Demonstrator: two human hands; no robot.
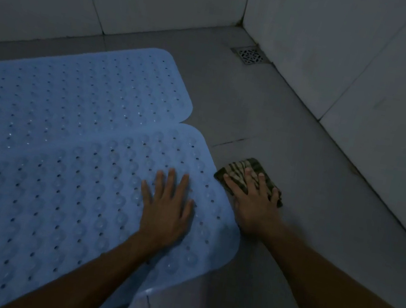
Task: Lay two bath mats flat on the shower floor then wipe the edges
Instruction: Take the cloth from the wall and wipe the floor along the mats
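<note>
Two pale blue perforated bath mats lie flat side by side on the grey shower floor: the far mat point(87, 87) and the near mat point(56, 197), whose edges meet. My left hand point(167, 206) presses flat on the near mat close to its right edge, fingers spread. Just off that edge, my right hand point(252, 204) presses with straight fingers on a folded striped cloth point(244, 168) lying on the floor tile.
A square metal drain grate point(250, 55) sits in the far corner of the floor. Grey tiled walls point(368, 73) close in at the back and right. Bare floor tile point(290, 146) runs between the mats and the right wall.
</note>
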